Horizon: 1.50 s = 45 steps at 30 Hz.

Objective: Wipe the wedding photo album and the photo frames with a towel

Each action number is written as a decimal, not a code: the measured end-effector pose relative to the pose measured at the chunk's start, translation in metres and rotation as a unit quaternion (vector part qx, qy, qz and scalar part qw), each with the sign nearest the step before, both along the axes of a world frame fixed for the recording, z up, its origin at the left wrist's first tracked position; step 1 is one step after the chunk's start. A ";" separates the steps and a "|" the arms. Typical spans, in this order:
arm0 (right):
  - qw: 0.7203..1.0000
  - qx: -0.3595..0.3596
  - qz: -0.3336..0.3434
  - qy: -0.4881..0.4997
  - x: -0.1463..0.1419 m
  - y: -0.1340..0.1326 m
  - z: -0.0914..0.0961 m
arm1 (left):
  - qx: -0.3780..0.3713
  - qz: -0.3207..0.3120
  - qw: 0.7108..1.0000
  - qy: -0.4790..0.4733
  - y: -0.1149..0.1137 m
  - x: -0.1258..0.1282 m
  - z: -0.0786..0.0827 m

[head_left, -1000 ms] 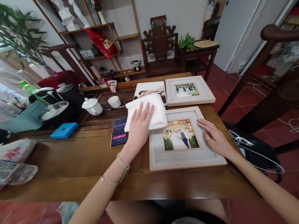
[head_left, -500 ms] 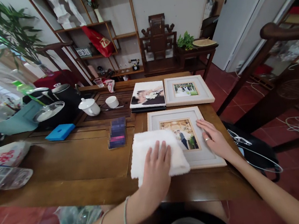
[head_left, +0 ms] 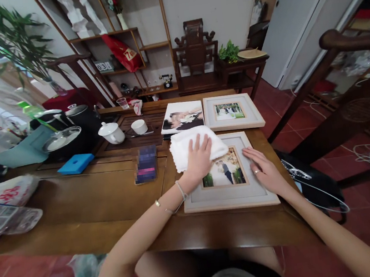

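Note:
A framed photo (head_left: pixel 248 196) with a pale wooden border lies flat on the wooden table (head_left: pixel 87 202) in front of me. My left hand (head_left: pixel 199 160) presses flat, fingers spread, on a folded white cloth (head_left: pixel 182 148) that covers the frame's upper left corner. My right hand (head_left: pixel 266 172) rests flat and open on the frame's right border, a ring on one finger.
Behind the frame lie a second framed photo (head_left: pixel 233 112) and a photo print (head_left: pixel 182 117). A phone (head_left: pixel 145 163), a white teapot (head_left: pixel 111 132), a cup (head_left: pixel 139 126), a blue box (head_left: pixel 75 163) and pots (head_left: pixel 64 139) sit to the left. Plastic bags (head_left: pixel 5 205) lie at the far left.
My left hand slid the white cloth down to the frame's lower left corner, then back up to its upper left. My right hand stayed on the frame's right border.

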State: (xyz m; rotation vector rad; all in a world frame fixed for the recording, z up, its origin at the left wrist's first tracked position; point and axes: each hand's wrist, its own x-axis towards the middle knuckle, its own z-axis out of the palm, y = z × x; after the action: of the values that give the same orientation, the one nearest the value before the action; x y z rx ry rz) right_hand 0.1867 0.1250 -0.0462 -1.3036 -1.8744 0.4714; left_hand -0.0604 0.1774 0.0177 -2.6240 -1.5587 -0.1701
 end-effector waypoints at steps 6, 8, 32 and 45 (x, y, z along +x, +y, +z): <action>1.000 0.006 -0.001 -0.001 0.001 0.001 -0.003 | -0.065 -0.091 0.990 0.082 -0.038 0.031 0.005; 1.000 0.003 -0.004 -0.003 0.000 0.001 -0.002 | -0.085 -0.134 0.981 0.113 -0.071 0.027 0.014; 0.999 0.017 -0.025 -0.014 0.000 0.003 -0.004 | 0.091 -0.262 0.953 0.124 0.033 0.044 -0.006; 1.000 -0.008 -0.019 0.007 -0.002 -0.001 0.004 | 0.045 -0.228 0.969 0.086 -0.128 0.052 0.006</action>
State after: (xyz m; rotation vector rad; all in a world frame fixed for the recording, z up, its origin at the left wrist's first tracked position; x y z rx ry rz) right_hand 0.1851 0.1236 -0.0419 -1.3405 -1.8350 0.4762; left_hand -0.0085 0.0497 0.0232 -2.7909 -0.8576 -0.0379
